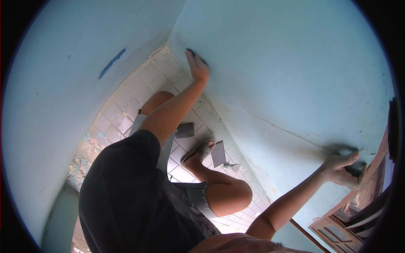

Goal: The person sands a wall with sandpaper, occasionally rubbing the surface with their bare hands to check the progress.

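Note:
My left hand [197, 67] presses a dark piece of sandpaper [190, 51] against the pale blue wall [274, 63], low down by the corner. Only the dark edge of the sheet shows past the fingers. My right hand [344, 169] rests against the same wall near its far right edge. Its thumb and fingers are spread in a curve, with a dark shadowed patch between them and nothing I can make out in the grip. A thin crack [287, 130] runs along the wall toward this hand.
On the tiled floor [122, 101] lie a dark sheet [184, 130] and a grey flat rectangle [218, 154], close to my sandalled foot [198, 152]. Flaked paint [80, 168] sits along the left wall's base. That wall bears a blue streak [112, 64]. A wooden-framed window [337, 230] stands at lower right.

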